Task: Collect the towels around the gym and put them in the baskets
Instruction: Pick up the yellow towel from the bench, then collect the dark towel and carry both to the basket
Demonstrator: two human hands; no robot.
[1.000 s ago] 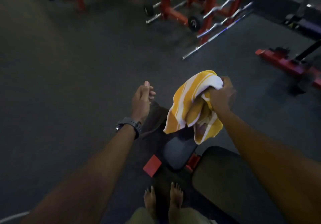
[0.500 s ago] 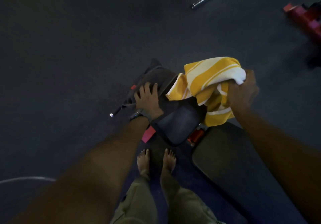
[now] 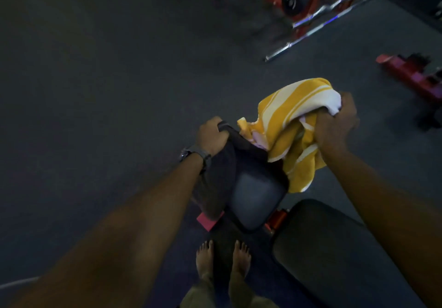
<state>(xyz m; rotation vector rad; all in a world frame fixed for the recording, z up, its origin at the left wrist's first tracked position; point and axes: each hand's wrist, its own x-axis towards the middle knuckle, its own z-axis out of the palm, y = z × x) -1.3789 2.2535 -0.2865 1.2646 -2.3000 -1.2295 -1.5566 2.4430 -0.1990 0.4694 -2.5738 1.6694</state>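
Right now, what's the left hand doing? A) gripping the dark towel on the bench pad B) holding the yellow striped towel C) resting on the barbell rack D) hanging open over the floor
A: the left hand has its fingers curled round the dark towel draped over the bench pad, while the right hand holds the yellow striped towel.

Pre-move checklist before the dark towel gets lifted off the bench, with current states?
1. Left hand grips the dark towel: ok.
2. Right hand holds the yellow striped towel: ok.
3. Dark towel free of the bench pad: not ok, it drapes over the pad's side.
4. Yellow towel clear of the dark one: cannot tell, they overlap in view.
5. Basket in sight: not ok, none visible.
6. Floor beside the bare feet free of obstacles: ok on the left; the bench is close on the right.
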